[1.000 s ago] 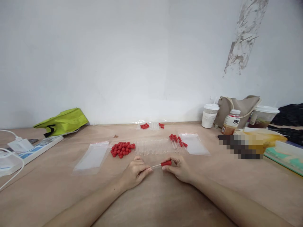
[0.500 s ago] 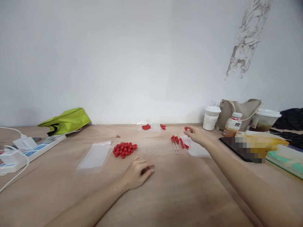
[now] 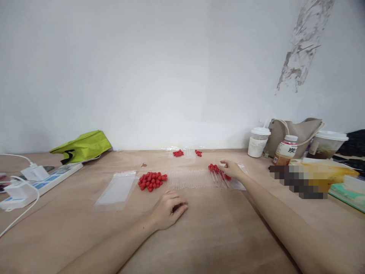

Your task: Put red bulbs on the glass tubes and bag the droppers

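Observation:
My left hand (image 3: 170, 210) rests on the table with its fingers loosely bent and the thumb apart, holding nothing. Just beyond it, thin clear tubes (image 3: 188, 179) lie side by side in a row. A pile of red rubber bulbs (image 3: 151, 181) sits at the row's left end. At the right end lie several red-bulbed droppers (image 3: 213, 169), their clear stems pointing towards me. My right hand (image 3: 230, 169) is over this group, fingertips pinched at the red bulb of one dropper; the fingers partly hide it. A clear zip bag (image 3: 241, 183) lies partly under my right hand.
Another zip bag (image 3: 117, 189) lies left of the bulb pile. More red bulbs (image 3: 178, 153) lie in clear plastic by the wall. A power strip (image 3: 54, 180) and a green bag (image 3: 82, 146) are on the left; a lidded cup (image 3: 259, 142) and a bottle (image 3: 285, 150) on the right.
My right hand has moved down and towards me, from above the zip bag with a red bulb in its fingers onto the dropper group. My left hand has stayed put; the view shifted slightly.

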Tool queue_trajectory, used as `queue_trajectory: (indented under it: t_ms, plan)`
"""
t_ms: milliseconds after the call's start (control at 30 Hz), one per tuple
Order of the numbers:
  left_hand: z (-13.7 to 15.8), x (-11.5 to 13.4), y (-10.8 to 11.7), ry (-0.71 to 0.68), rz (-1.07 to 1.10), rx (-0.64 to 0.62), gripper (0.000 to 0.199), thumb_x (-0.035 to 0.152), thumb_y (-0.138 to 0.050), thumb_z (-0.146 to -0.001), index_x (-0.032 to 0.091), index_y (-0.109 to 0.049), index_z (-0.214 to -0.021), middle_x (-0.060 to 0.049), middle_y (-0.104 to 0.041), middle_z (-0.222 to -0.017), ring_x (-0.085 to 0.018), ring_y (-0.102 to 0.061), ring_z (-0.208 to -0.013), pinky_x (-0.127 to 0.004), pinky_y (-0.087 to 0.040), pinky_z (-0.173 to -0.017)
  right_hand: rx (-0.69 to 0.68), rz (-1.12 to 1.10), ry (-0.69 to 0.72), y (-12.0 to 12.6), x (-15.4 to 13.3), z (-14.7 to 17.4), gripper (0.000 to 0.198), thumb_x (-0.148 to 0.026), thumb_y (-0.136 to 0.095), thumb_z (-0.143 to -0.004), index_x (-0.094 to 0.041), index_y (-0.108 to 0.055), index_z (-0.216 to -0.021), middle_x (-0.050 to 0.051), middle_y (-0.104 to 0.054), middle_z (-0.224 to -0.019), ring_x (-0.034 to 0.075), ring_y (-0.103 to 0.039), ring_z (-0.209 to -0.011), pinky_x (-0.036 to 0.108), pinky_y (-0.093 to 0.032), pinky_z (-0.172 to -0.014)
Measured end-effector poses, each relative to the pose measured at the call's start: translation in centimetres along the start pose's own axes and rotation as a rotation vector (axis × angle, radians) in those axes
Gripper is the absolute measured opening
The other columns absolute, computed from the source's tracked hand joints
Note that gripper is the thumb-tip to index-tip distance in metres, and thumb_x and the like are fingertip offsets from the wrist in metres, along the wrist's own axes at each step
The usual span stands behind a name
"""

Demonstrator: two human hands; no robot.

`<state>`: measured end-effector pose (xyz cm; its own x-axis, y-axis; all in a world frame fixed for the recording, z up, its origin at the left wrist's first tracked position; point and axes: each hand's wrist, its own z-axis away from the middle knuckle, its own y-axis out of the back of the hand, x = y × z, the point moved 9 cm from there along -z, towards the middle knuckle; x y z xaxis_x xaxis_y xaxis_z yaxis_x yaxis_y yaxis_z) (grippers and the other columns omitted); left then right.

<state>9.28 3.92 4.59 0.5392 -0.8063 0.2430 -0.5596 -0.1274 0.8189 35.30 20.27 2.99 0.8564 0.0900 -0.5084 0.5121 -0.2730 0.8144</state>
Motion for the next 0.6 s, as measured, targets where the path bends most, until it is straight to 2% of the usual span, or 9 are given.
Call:
queue_trajectory:
  t_ms: [133, 267, 400, 500, 600]
  plan:
    - [-0.1, 0.0, 0.0, 0.017, -0.003, -0.011, 0.020, 0.025, -0.043, -0.084, 0.019, -0.062, -0.087, -0.002, -0.060, -0.069, -0.015, -0.052, -0.065, -0.030, -0.039, -0.069, 0.046, 0.015, -0.078, 1.7, 2.0, 1.1, 0.029, -0.036, -0.047, -0.074, -0.014, -0.063, -0.085, 0.007, -0.064, -0.078, 0.015, -0.056, -0.069, 0.021, -0.037, -0.057]
    - [-0.2, 0.0, 0.0, 0.024, -0.020, -0.021, 0.018, 0.024, -0.044, -0.084, 0.019, -0.061, -0.086, -0.002, -0.059, -0.069, -0.016, -0.051, -0.067, -0.030, -0.038, -0.069, -0.029, 0.028, -0.077, 2.0, 3.0, 2.7, 0.024, -0.037, -0.053, -0.068, -0.015, -0.062, -0.062, 0.002, -0.061, -0.061, 0.013, -0.054, -0.058, 0.021, -0.033, -0.050]
    - [-0.2, -0.1, 0.2, 0.043, -0.069, 0.010, 0.017, 0.023, -0.045, -0.082, 0.018, -0.058, -0.073, -0.002, -0.056, -0.066, -0.016, -0.050, -0.068, -0.030, -0.036, -0.068, -0.075, 0.033, -0.074, 1.7, 3.0, 4.0, 0.027, -0.040, -0.054, -0.066, -0.015, -0.062, -0.060, 0.001, -0.061, -0.059, 0.013, -0.053, -0.056, 0.020, -0.032, -0.047]
    - [-0.1, -0.4, 0.8, 0.077, -0.148, 0.073, 0.024, 0.026, -0.047, -0.082, 0.016, -0.050, -0.060, -0.001, -0.051, -0.059, -0.016, -0.047, -0.064, -0.030, -0.034, -0.067, -0.088, 0.044, -0.075, 1.4, 2.7, 4.4, 0.027, -0.041, -0.055, -0.064, -0.015, -0.062, -0.060, 0.002, -0.061, -0.058, 0.013, -0.053, -0.055, 0.020, -0.031, -0.046]
    - [0.0, -0.6, 1.1, 0.098, -0.191, 0.108, 0.027, 0.027, -0.046, -0.082, 0.016, -0.047, -0.057, 0.000, -0.049, -0.056, -0.015, -0.046, -0.062, -0.030, -0.033, -0.067, -0.080, 0.059, -0.074, 1.2, 2.5, 4.4, 0.026, -0.039, -0.054, -0.065, -0.015, -0.062, -0.058, 0.002, -0.061, -0.056, 0.013, -0.053, -0.055, 0.020, -0.031, -0.047]
